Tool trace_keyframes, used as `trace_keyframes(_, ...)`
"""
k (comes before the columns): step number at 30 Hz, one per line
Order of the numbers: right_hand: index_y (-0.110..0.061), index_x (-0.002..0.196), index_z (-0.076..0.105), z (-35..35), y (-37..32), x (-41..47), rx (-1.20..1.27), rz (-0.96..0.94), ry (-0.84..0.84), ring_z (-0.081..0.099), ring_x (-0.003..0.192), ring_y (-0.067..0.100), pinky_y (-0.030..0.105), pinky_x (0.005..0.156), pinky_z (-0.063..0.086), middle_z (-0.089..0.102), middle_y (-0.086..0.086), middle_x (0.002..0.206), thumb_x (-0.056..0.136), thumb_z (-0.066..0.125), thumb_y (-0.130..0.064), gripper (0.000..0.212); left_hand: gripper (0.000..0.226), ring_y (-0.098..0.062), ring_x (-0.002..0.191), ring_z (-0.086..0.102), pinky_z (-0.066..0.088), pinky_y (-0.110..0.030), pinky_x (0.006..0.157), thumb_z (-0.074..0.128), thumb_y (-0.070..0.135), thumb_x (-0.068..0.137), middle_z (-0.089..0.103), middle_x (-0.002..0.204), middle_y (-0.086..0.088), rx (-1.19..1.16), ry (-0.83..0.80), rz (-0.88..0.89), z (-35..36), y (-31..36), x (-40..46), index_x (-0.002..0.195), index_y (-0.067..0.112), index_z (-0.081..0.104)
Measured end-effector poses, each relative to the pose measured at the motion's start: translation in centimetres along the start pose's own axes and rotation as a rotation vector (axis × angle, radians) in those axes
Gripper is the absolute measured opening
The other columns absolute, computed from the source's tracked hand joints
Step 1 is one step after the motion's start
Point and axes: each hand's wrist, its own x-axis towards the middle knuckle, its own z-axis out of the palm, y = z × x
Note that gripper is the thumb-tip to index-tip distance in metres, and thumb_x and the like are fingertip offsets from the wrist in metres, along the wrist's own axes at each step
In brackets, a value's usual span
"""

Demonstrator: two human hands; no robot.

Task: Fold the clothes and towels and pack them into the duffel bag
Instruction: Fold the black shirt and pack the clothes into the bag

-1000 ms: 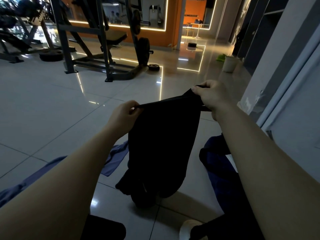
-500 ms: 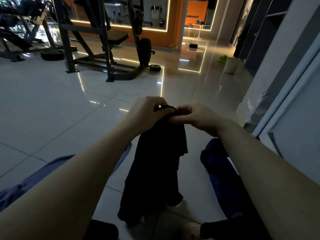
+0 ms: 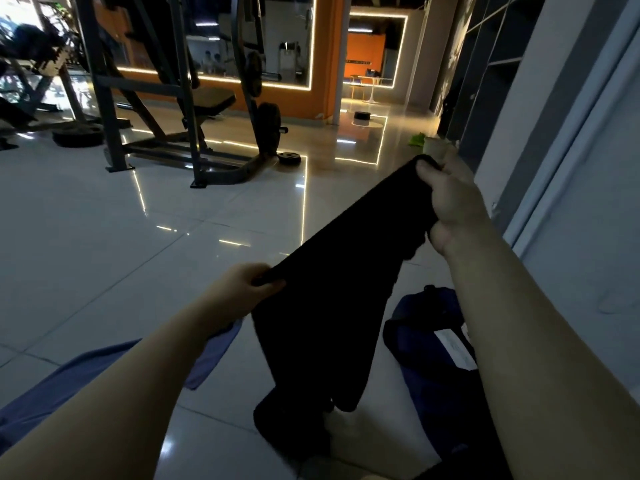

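A black garment [image 3: 332, 299] hangs in the air, stretched slantwise between my hands, its lower end reaching the floor. My left hand [image 3: 242, 289] pinches its lower left corner. My right hand [image 3: 450, 206] grips the upper right corner, higher and farther away. A dark blue duffel bag [image 3: 436, 344] lies on the floor at the right, partly hidden by my right forearm, with a white label showing. A blue-grey towel [image 3: 86, 372] lies spread on the tiles under my left arm.
Glossy white floor tiles [image 3: 104, 237] stretch ahead. A weight rack with a bench [image 3: 194, 109] and weight plates [image 3: 289, 157] stands at the back left. A pale bucket [image 3: 437, 146] sits by the right wall. A grey wall and door frame [image 3: 571, 168] run along the right.
My hands, together at the garment's top edge half a second ago, have spread apart. The right hand rose up and to the right, the left dropped lower, stretching the garment slantwise.
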Motion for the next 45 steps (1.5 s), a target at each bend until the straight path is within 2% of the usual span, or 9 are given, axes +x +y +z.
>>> trace_keyframes(5, -0.005, 0.129, 0.053, -3.9, 3.0, 2.1, -0.098, 0.374, 0.167, 0.065, 0.088, 0.026, 0.035, 0.069, 0.055, 0.064, 0.011, 0.110, 0.092, 0.063, -0.026, 0.043, 0.011, -0.020, 0.068, 0.053, 0.037, -0.028, 0.064, 0.071, 0.020, 0.086, 0.060, 0.069, -0.007, 0.070, 0.137, -0.049, -1.9, -0.4, -0.7, 0.086, 0.010, 0.066)
trace_keyframes(13, 0.002, 0.125, 0.053, -5.5, 4.8, 3.6, -0.397, 0.284, 0.039, 0.056, 0.073, 0.023, 0.033, 0.069, 0.044, 0.058, 0.011, 0.090, 0.097, 0.053, -0.014, 0.032, 0.017, -0.017, 0.082, 0.062, 0.051, -0.031, 0.077, 0.062, 0.012, 0.088, 0.064, 0.090, -0.002, -0.164, 0.272, 0.186, -4.7, 5.9, -1.8, 0.086, 0.029, 0.062)
trace_keyframes(15, -0.001, 0.124, 0.053, -4.4, 4.8, 2.3, -0.422, 0.291, -0.121, 0.053, 0.072, 0.020, 0.032, 0.068, 0.042, 0.057, 0.009, 0.088, 0.094, 0.057, -0.013, 0.033, 0.020, -0.010, 0.084, 0.061, 0.048, -0.024, 0.075, 0.063, 0.013, 0.088, 0.063, 0.089, 0.007, -0.061, 0.315, 0.264, -3.9, 7.2, -1.5, 0.085, 0.032, 0.061)
trace_keyframes(19, -0.025, 0.120, 0.055, -0.5, 2.8, -0.1, -0.380, 0.270, -0.671, 0.057, 0.109, 0.019, 0.037, 0.100, 0.041, 0.059, 0.001, 0.117, 0.071, 0.072, -0.030, 0.052, 0.014, -0.011, 0.086, 0.059, 0.046, -0.021, 0.078, 0.065, 0.012, 0.087, 0.064, 0.091, 0.004, 0.094, 0.321, 0.375, -1.7, 8.7, -0.9, 0.092, 0.025, 0.062)
trace_keyframes(22, -0.027, 0.118, 0.054, 1.9, 2.7, -1.4, -0.516, 0.255, -0.917, 0.056, 0.115, 0.017, 0.037, 0.103, 0.042, 0.059, -0.002, 0.119, 0.085, 0.065, -0.020, 0.035, 0.015, -0.009, 0.084, 0.058, 0.047, -0.019, 0.076, 0.066, 0.012, 0.086, 0.063, 0.090, 0.006, 0.130, 0.355, 0.423, -1.3, 9.5, -0.7, 0.092, 0.026, 0.061)
trace_keyframes(27, -0.017, 0.099, 0.058, 2.3, 2.8, -1.8, -0.538, 0.153, -0.849, 0.060, 0.093, 0.016, 0.033, 0.090, 0.050, 0.060, 0.004, 0.098, 0.095, 0.050, -0.007, 0.014, 0.020, -0.003, 0.080, 0.058, 0.046, -0.015, 0.069, 0.066, 0.014, 0.085, 0.060, 0.085, 0.012, 0.082, 0.290, 0.379, -0.7, 9.8, -1.1, 0.084, 0.032, 0.057)
trace_keyframes(33, -0.016, 0.095, 0.062, 1.6, 0.6, -1.8, -0.370, -0.032, -0.608, 0.061, 0.081, 0.011, 0.026, 0.075, 0.048, 0.063, -0.001, 0.088, 0.099, 0.044, -0.008, 0.019, 0.027, -0.030, 0.085, 0.060, 0.050, -0.050, 0.082, 0.070, 0.025, 0.079, 0.062, 0.090, -0.010, 0.077, 0.130, 0.229, -1.6, 8.6, -1.5, 0.100, 0.012, 0.061)
trace_keyframes(38, -0.011, 0.100, 0.063, -0.1, -1.2, -0.9, -0.029, 0.001, -0.351, 0.065, 0.078, 0.013, 0.025, 0.071, 0.052, 0.067, 0.001, 0.085, 0.099, 0.044, -0.006, 0.020, 0.031, -0.025, 0.082, 0.060, 0.052, -0.040, 0.077, 0.064, -0.005, 0.082, 0.059, 0.086, -0.003, -0.214, 0.398, 0.158, -2.7, 7.5, -2.1, 0.089, 0.024, 0.056)
trace_keyframes(45, -0.008, 0.108, 0.060, -1.4, -0.4, -0.4, -0.183, 0.103, -0.206, 0.060, 0.071, 0.013, 0.020, 0.062, 0.049, 0.063, 0.007, 0.090, 0.098, 0.048, -0.006, 0.017, 0.049, -0.021, 0.088, 0.062, 0.054, -0.027, 0.061, 0.064, -0.001, 0.083, 0.055, 0.108, -0.004, -0.661, 0.435, 0.133, -2.8, 8.7, -2.3, 0.117, 0.030, 0.048)
